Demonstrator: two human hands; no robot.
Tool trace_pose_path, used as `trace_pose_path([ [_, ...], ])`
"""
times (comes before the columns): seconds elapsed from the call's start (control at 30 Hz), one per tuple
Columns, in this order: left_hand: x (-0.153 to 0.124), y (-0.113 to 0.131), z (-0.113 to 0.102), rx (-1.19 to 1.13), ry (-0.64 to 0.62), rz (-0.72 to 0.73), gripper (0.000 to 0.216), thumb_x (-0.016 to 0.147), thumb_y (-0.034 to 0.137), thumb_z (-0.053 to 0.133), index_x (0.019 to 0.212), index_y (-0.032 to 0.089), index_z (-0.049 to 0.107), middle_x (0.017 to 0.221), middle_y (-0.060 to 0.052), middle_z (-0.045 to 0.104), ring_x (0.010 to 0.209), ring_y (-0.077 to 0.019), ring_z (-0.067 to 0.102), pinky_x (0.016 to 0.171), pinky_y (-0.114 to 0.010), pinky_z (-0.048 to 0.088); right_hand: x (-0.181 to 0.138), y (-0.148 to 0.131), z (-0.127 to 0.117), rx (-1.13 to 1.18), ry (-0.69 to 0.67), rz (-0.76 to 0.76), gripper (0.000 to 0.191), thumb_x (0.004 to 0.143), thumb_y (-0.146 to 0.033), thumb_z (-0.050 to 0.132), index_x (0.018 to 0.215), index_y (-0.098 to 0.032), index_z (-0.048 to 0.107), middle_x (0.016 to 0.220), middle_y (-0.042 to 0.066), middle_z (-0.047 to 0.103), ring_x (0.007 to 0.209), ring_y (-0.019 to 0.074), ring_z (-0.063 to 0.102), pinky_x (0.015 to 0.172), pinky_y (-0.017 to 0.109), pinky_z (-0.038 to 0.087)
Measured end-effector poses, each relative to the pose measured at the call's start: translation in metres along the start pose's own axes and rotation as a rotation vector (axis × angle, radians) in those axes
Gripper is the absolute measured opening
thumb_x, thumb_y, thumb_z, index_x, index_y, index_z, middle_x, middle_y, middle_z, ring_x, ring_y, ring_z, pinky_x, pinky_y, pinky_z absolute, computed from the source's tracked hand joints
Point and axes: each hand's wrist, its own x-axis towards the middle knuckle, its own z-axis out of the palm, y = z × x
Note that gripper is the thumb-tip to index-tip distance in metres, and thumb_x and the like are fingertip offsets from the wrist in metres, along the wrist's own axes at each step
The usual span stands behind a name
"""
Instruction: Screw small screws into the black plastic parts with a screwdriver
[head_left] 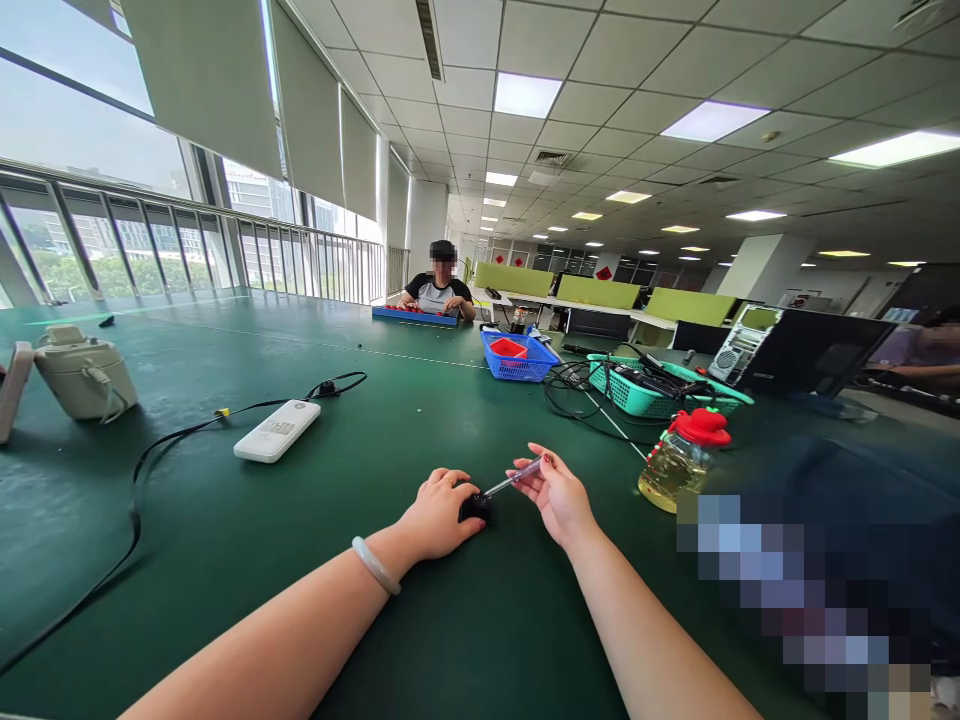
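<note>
The left hand [441,515] is closed around a small black object [472,509] and holds it on the green table [442,640]; the fingers cover a part of it, so I cannot tell exactly what it is. The right hand [553,490] is apart from the left one. Its thumb and fingertips pinch the handle of a screwdriver [517,476], which is tilted, and its lower end reaches the black object, between the two hands. To the left of the left hand, a little beyond it, lies a white power bank [277,432], with a black cable [139,470] near it. To the right of the right hand stands a bottle [675,466] with a red lid. Beyond the hands are a blue basket [519,371] and a green basket [628,393]. Farther away, another person [435,293] sits behind a blue tray [415,317].
</note>
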Motion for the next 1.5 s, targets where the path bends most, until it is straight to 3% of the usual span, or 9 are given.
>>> trace_pose_path([
  [0.6,0.001,-0.002,0.002,0.008,0.017,0.005,0.045,0.081,0.044,0.063,0.122,0.024,0.063,0.139,-0.009,0.052,0.134,-0.0318,0.037,0.113,-0.049,0.033,-0.003,-0.003,0.005,0.020,0.096,0.070,0.020,0.099,-0.015,0.038,0.101,-0.018,0.058,0.073,0.005,0.074,0.069,0.0201,0.075,0.069,0.033,0.059],
  [0.97,0.001,-0.002,0.003,0.003,0.011,0.003,0.045,0.080,0.045,0.062,0.121,0.026,0.063,0.139,-0.008,0.052,0.135,-0.0316,0.036,0.113,-0.048,0.033,-0.002,-0.003,0.003,0.032,0.128,0.099,0.020,0.100,-0.015,0.038,0.097,-0.018,0.058,0.072,0.006,0.074,0.067,0.0202,0.075,0.066,0.033,0.060],
  [1.37,0.000,-0.002,0.002,0.004,0.016,0.006,0.047,0.080,0.045,0.063,0.122,0.025,0.063,0.139,-0.009,0.052,0.135,-0.0320,0.037,0.114,-0.049,0.032,0.004,0.003,-0.006,0.062,0.051,0.063,0.006,0.093,-0.024,0.057,0.094,-0.020,0.062,0.076,0.005,0.074,0.072,0.0219,0.075,0.070,0.039,0.061],
  [1.5,0.000,-0.001,0.001,0.001,0.011,0.002,0.046,0.080,0.045,0.063,0.122,0.025,0.063,0.139,-0.008,0.052,0.135,-0.0319,0.036,0.114,-0.049,0.032,0.002,0.001,-0.004,0.064,0.067,0.080,0.009,0.095,-0.021,0.052,0.095,-0.019,0.061,0.076,0.006,0.074,0.072,0.0212,0.075,0.070,0.037,0.061],
])
